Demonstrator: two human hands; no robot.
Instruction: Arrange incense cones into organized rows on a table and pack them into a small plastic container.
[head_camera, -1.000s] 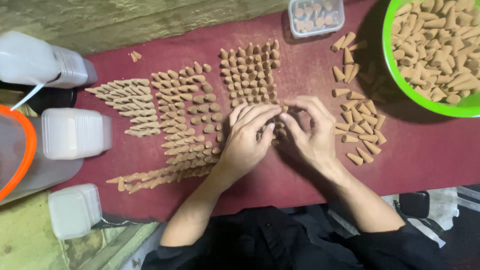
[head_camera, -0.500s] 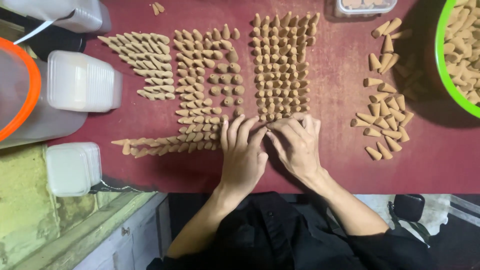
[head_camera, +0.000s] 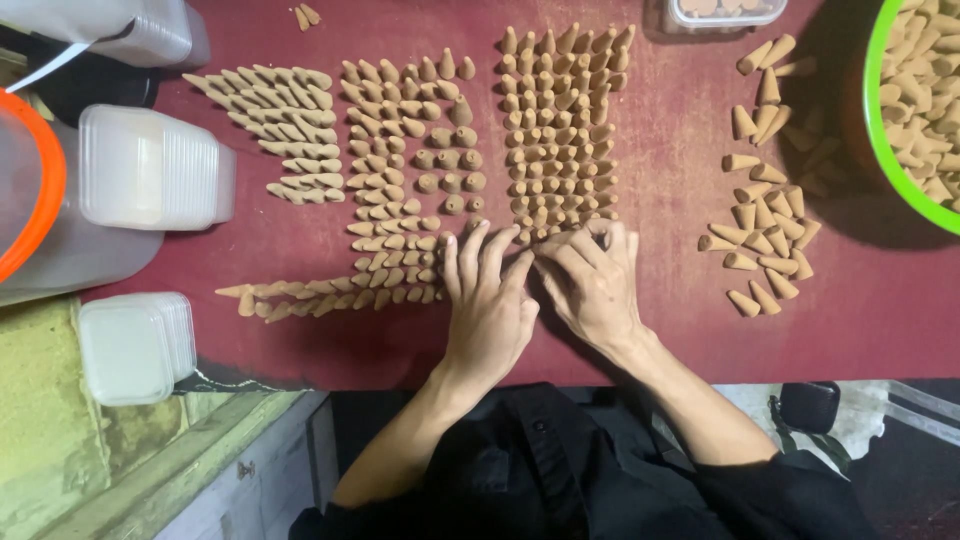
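Maroon table (head_camera: 880, 300) spans the frame.

Green bowl (head_camera: 872, 130) at far right edge, full of tan cones.

Left side: clear tub with orange rim (head_camera: 40, 190), stack of clear lids (head_camera: 150, 168) just right of it, smaller stack of clear boxes (head_camera: 135, 345) nearer.

Far middle: small clear box (head_camera: 725, 12) with cones inside, cut off by the frame edge.

Cones on the table in groups: block of upright cones (head_camera: 560, 130) centre, mixed group (head_camera: 410, 180) to its left (some standing, some lying), lying rows (head_camera: 280, 130) further left, lying line (head_camera: 320, 295) along the near edge, loose pile (head_camera: 765, 230) on the right, well apart from the block.

Left hand (head_camera: 488, 300) lies flat, palm down, fingers spread, tips at the near edge of the block.

Right hand (head_camera: 590, 280) just beside it, fingers curled together, tips touching cones at the block's near edge. Can't tell if a cone is actually pinched.

Hands are close side by side, fingertips almost meeting.
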